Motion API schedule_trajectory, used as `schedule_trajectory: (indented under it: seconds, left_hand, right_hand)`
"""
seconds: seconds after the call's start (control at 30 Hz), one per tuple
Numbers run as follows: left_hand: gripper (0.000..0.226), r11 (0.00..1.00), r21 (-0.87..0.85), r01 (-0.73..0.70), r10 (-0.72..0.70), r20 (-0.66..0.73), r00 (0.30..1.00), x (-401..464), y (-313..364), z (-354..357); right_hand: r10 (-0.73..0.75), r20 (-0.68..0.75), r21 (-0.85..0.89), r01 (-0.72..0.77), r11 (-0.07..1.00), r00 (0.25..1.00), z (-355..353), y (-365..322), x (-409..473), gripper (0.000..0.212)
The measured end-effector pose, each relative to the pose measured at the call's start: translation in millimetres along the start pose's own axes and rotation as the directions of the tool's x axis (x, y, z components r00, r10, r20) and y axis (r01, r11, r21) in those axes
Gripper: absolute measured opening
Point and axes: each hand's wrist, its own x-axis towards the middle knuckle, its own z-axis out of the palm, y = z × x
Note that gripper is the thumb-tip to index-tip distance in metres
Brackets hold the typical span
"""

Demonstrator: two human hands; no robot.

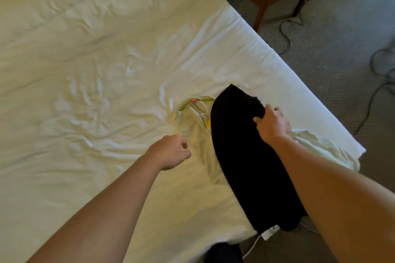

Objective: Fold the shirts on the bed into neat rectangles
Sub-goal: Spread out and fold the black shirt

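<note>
The right hand has its fingers curled into the black shirt, gripping a fold near its far end; the shirt runs from those fingers back under the forearm to the near edge of the bed. The left hand hangs just left of it, fingers loosely curled, holding nothing. Just beyond the left fingers lies a pale shirt with a green collar, touching the black one. Right of the right wrist, more pale cloth lies crumpled
</note>
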Motion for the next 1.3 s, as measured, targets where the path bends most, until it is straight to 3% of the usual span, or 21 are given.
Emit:
schedule_trajectory:
  seconds: [0.1, 0.2, 0.33, 0.47, 0.6, 0.73, 0.83, 0.93, 1.07, 1.17, 1.3]
  left_hand:
    - [0.023, 1.0, -0.011, 0.0, 0.0, -0.057, 0.998, -37.5, -7.8, -12.4]
    - [0.026, 1.0, -0.019, -0.02, 0.018, -0.123, 0.992, -79.8, -16.1, -28.9]
    - [0.025, 0.996, -0.026, -0.08, 0.071, -0.244, 0.967, -142.3, -31.8, -54.9]
    - [0.032, 0.982, -0.052, -0.18, 0.15, -0.359, 0.921, -214.9, -49.8, -84.6]
    - [0.045, 0.922, -0.203, -0.329, 0.206, -0.462, 0.863, -295.5, -59.3, -116.6]
    - [0.07, 0.828, -0.343, -0.444, 0.294, -0.409, 0.864, -366.2, -60.3, -135.6]
    - [0.054, 0.768, -0.398, -0.502, 0.341, -0.41, 0.846, -403.5, -65.8, -140.1]
    - [0.028, 0.693, -0.441, -0.57, 0.309, -0.533, 0.788, -422.7, -75.9, -142.0]
    - [0.016, 0.595, -0.445, -0.669, 0.265, -0.677, 0.686, -447.9, -96.0, -159.8]
    - [0.011, 0.612, -0.383, -0.691, 0.182, -0.783, 0.595, -474.7, -105.0, -183.8]
    - [0.007, 0.638, -0.351, -0.685, 0.091, -0.849, 0.52, -506.2, -122.5, -204.6]
  right_hand:
    - [-0.161, 0.242, 0.002, 0.165, 0.986, 0.957, -27.7, -18.4, -27.9, 0.042]
    - [-0.284, 0.335, -0.064, 0.322, 0.945, 0.899, -64.8, -55.7, -66.9, 0.027]
    - [-0.412, 0.349, -0.133, 0.48, 0.867, 0.842, -128.8, -120.4, -138.7, 0.005]
    - [-0.508, 0.338, -0.194, 0.587, 0.786, 0.792, -180.3, -184.2, -231.8, 0.006]
    - [-0.588, 0.305, -0.224, 0.656, 0.72, 0.749, -215.5, -238.3, -325.5, 0.015]
    - [-0.679, 0.274, -0.213, 0.732, 0.648, 0.681, -233.4, -283.0, -397.6, 0.018]
    - [-0.727, 0.219, -0.173, 0.76, 0.627, 0.65, -243.8, -305.6, -436.5, 0.009]
    - [-0.782, 0.153, -0.141, 0.797, 0.587, 0.604, -252.7, -321.0, -457.8, 0.018]
    - [-0.801, 0.13, 0.041, 0.804, 0.593, 0.585, -262.7, -328.8, -466.5, 0.029]
    - [-0.774, 0.22, 0.066, 0.783, 0.619, 0.593, -245.3, -323.8, -451.0, 0.04]
    - [-0.78, 0.157, 0.089, 0.777, 0.623, 0.606, -190.8, -318.4, -419.8, 0.04]
